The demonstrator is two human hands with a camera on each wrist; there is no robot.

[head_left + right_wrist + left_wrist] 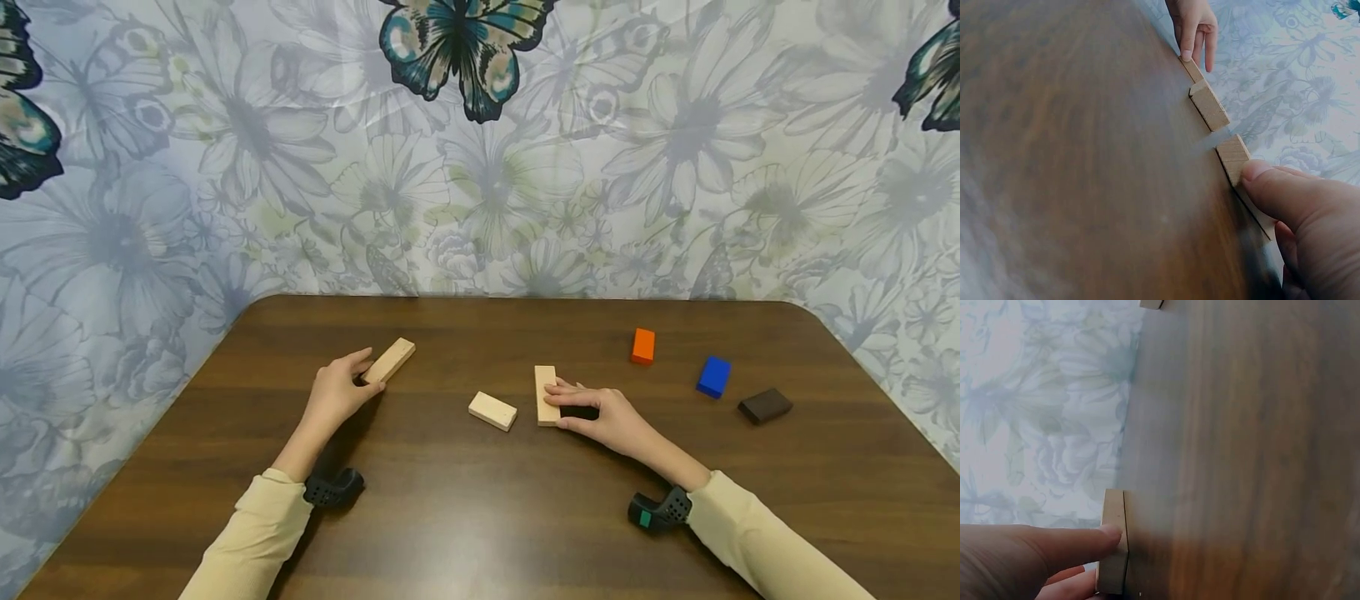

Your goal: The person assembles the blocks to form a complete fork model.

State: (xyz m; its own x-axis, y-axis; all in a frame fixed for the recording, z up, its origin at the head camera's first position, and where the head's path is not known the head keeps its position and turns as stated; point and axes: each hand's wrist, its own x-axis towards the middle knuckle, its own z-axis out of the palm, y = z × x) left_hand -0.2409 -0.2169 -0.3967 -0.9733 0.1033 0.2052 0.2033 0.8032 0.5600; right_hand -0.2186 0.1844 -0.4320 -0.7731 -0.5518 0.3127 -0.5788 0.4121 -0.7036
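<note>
At the left of the table, my left hand (337, 390) pinches a pale wooden block (393, 359) that lies slanted. In the left wrist view the thumb presses the side of that block (1111, 550), with other fingers partly hidden behind it. My right hand (603, 415) holds a second wooden block (546, 396) from its right side, the thumb by its near end and fingers over its right edge. That block stretches away from me on the table. Between the hands lies a shorter-looking wooden block (492, 411), touched by neither; the right wrist view also shows this middle block (1209, 107).
Right of the right hand lie an orange block (642, 346), a blue block (713, 377) and a dark brown block (765, 406), apart from each other. The brown wooden table (465, 517) ends at a flower-patterned wall (495, 208) with butterfly shapes.
</note>
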